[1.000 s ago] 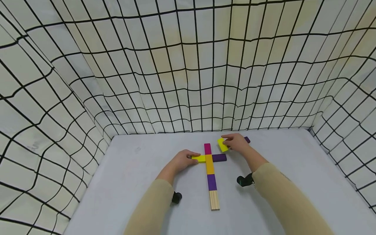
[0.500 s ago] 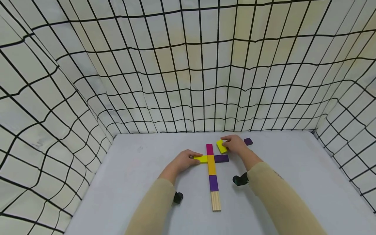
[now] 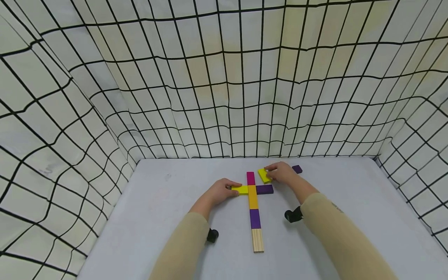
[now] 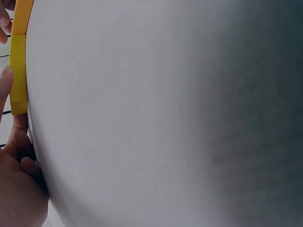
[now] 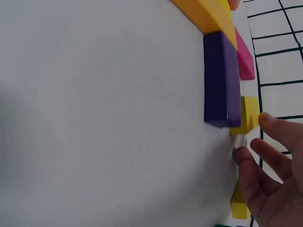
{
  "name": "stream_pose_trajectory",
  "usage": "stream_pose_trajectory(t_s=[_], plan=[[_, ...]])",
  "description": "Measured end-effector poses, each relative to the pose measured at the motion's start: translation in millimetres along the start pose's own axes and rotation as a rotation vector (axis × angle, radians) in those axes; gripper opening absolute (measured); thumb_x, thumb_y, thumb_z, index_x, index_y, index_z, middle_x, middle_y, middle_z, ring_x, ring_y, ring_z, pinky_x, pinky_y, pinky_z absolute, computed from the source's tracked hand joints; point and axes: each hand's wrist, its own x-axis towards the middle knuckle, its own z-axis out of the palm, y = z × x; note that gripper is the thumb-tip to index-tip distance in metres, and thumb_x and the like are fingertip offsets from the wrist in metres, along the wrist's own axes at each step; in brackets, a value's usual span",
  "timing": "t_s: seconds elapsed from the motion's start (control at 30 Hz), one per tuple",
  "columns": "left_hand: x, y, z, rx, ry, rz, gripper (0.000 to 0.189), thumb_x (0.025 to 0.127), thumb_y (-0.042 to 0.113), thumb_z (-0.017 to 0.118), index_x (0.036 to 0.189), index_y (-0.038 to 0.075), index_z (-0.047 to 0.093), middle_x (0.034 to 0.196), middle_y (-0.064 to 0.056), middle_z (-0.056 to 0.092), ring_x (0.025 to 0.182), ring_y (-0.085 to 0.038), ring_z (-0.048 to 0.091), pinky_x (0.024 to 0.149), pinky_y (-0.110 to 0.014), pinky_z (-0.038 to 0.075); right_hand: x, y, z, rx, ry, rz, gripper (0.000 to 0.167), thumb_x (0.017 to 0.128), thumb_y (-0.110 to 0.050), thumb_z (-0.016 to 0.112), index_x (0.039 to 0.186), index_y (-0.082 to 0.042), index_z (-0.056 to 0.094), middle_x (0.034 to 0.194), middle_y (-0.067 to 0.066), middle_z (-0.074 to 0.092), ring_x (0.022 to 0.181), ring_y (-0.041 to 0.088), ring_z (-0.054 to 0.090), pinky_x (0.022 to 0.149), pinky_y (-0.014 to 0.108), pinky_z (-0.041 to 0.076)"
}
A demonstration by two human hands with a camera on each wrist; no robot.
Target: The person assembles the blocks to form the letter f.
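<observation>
A cross of blocks lies flat on the table: pink block (image 3: 251, 178), orange block (image 3: 252, 197), purple block (image 3: 255, 219) and bare-wood block (image 3: 257, 240) in line, with a dark purple block (image 3: 264, 189) and a yellow block (image 3: 240, 189) as side arms. My left hand (image 3: 222, 190) pinches that yellow arm block between thumb and forefinger. Right of the pink block, a second yellow block (image 3: 263, 176) lies slanted. Beside it is my right hand (image 3: 281, 172), fingers loosely bent; in the right wrist view the thumb stands apart from this block, with one fingertip at its edge.
Behind the right hand lies another dark purple block (image 3: 297, 169). The right wrist view also shows a further yellow block (image 5: 239, 204) beneath the hand, with a sliver of green at the frame's bottom. Black netting (image 3: 241, 105) hangs around the white table (image 3: 168, 194).
My right hand has eased off the slanted yellow block, which now lies nearer the pink block. The left hand keeps its place. The head view has shifted slightly.
</observation>
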Motion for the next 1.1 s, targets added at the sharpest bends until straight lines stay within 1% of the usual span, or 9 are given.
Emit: stream_pose_trajectory(t_s=[0.1,0.17,0.27,0.37,0.5,0.67,0.73,0.87,1.1], plan=[[-0.2,-0.4,0.6,0.002,0.001,-0.008,0.029,0.092,0.029,0.071,0.121,0.033,0.072,0.127,-0.002,0.059,0.112,-0.024,0.052,0.103,-0.047,0.042,-0.2,2.6,-3.0,-0.075,-0.037,-0.012,0.041,0.097,-0.026,0.063,0.137,-0.018,0.062,0.13,0.014,0.058,0.085,0.02,0.057,0.075,0.031,0.048],[-0.3,-0.6,0.7,0.001,0.001,-0.004,0.029,0.092,0.028,0.071,0.121,0.032,0.072,0.126,-0.002,0.059,0.111,-0.024,0.052,0.103,-0.047,0.042,1.2,4.5,-4.2,-0.106,-0.053,-0.017,0.041,0.097,-0.028,0.064,0.137,-0.02,0.062,0.132,0.014,0.057,0.088,0.021,0.056,0.078,0.034,0.047],[0.5,-0.8,1.3,0.004,0.0,-0.006,0.029,0.092,0.029,0.071,0.121,0.033,0.072,0.126,-0.002,0.06,0.111,-0.024,0.052,0.103,-0.047,0.042,3.7,6.9,-5.2,-0.142,-0.077,-0.041,0.039,0.097,-0.028,0.065,0.135,-0.022,0.063,0.139,0.011,0.055,0.101,0.024,0.055,0.09,0.039,0.048],[1.2,-0.9,1.6,0.004,0.0,-0.005,0.029,0.092,0.029,0.071,0.121,0.034,0.072,0.125,-0.001,0.06,0.111,-0.023,0.052,0.103,-0.047,0.042,5.8,8.0,-5.6,-0.166,-0.102,-0.076,0.037,0.096,-0.026,0.065,0.133,-0.021,0.065,0.146,0.007,0.051,0.113,0.027,0.051,0.1,0.044,0.045],[1.4,-0.9,1.5,-0.004,-0.003,0.0,0.029,0.092,0.029,0.071,0.121,0.034,0.072,0.125,-0.001,0.06,0.111,-0.023,0.052,0.104,-0.047,0.042,7.0,7.5,-6.1,-0.209,-0.116,-0.108,0.036,0.096,-0.024,0.065,0.133,-0.02,0.066,0.149,0.005,0.049,0.124,0.03,0.048,0.105,0.048,0.041],[1.3,-1.1,1.7,-0.005,-0.003,0.007,0.029,0.093,0.029,0.071,0.121,0.033,0.072,0.125,-0.002,0.06,0.111,-0.024,0.052,0.103,-0.047,0.042,8.8,6.7,-4.5,-0.265,-0.108,-0.157,0.037,0.096,-0.022,0.065,0.133,-0.018,0.065,0.152,0.003,0.045,0.141,0.035,0.036,0.114,0.054,0.029],[1.3,-0.8,1.6,-0.004,-0.003,0.007,0.028,0.093,0.029,0.071,0.121,0.033,0.072,0.125,-0.002,0.06,0.11,-0.024,0.052,0.103,-0.047,0.042,9.3,6.3,-3.5,-0.274,-0.106,-0.18,0.036,0.096,-0.021,0.065,0.133,-0.018,0.065,0.153,0.002,0.044,0.143,0.035,0.033,0.115,0.054,0.026],[0.3,0.6,0.5,0.001,-0.003,0.005,0.029,0.093,0.029,0.071,0.121,0.033,0.072,0.125,-0.002,0.06,0.11,-0.024,0.052,0.103,-0.046,0.043,7.2,4.0,-2.8,-0.261,-0.11,-0.2,0.035,0.097,-0.019,0.064,0.132,-0.017,0.065,0.152,0.003,0.045,0.143,0.034,0.033,0.115,0.054,0.026],[0.1,1.1,0.1,0.011,-0.003,0.005,0.029,0.092,0.029,0.071,0.121,0.032,0.072,0.124,-0.002,0.06,0.11,-0.024,0.052,0.103,-0.046,0.043,8.5,3.0,-0.8,-0.276,-0.102,-0.191,0.034,0.097,-0.017,0.063,0.131,-0.015,0.066,0.149,0.007,0.049,0.141,0.034,0.036,0.115,0.053,0.027]])
